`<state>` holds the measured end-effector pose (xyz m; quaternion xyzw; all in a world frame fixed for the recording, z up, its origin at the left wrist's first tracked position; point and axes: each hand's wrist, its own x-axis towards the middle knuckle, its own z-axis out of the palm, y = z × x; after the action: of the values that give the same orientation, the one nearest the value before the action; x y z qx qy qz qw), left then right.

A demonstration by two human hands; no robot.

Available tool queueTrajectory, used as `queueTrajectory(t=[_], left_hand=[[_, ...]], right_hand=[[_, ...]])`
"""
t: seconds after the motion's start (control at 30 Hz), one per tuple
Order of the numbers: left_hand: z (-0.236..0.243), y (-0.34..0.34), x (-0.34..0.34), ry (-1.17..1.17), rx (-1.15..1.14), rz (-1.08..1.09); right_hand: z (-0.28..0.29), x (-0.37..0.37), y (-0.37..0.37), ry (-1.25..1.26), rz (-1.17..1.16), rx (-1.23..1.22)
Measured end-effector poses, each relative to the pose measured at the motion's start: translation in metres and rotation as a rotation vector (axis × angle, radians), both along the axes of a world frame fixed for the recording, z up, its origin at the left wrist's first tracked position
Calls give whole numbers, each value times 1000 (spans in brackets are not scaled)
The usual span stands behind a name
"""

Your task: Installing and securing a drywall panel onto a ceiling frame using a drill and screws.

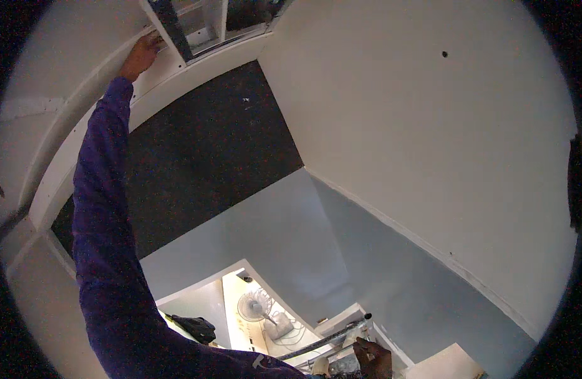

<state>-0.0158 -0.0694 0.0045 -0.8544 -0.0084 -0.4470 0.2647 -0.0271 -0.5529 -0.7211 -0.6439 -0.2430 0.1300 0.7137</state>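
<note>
My left arm, in a purple sleeve [105,208], stretches up to the far left. There my left hand [142,55] rests at a white window frame [171,47], its fingers bent against the frame's edge and partly hidden by it. Low in the picture is my right hand [374,358], with fingers curled in. Beside it are a dark pole [329,339] with a black round tip and some pale, glossy things too unclear to name. What the right hand holds is hidden.
A white ledge [199,68] curves below the window, above a dark wall panel [215,151]. Down through an opening lie a white fan [254,306] and a black bag [195,328]. A large pale wall [423,126] stands on the right.
</note>
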Motion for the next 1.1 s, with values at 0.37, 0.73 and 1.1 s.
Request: queueTrajectory(t=[0.37,0.73,1.1], left_hand=[[-34,-37,-3,11,-96,148],[-21,-37,-15,-24,-394,-106],[-11,-23,-6,-90,-44,-51]], right_hand=[[0,-5,-83,-35,-178,-138],[7,-7,-77,-89,-259,-158],[38,-20,-45,12,-163,-98]])
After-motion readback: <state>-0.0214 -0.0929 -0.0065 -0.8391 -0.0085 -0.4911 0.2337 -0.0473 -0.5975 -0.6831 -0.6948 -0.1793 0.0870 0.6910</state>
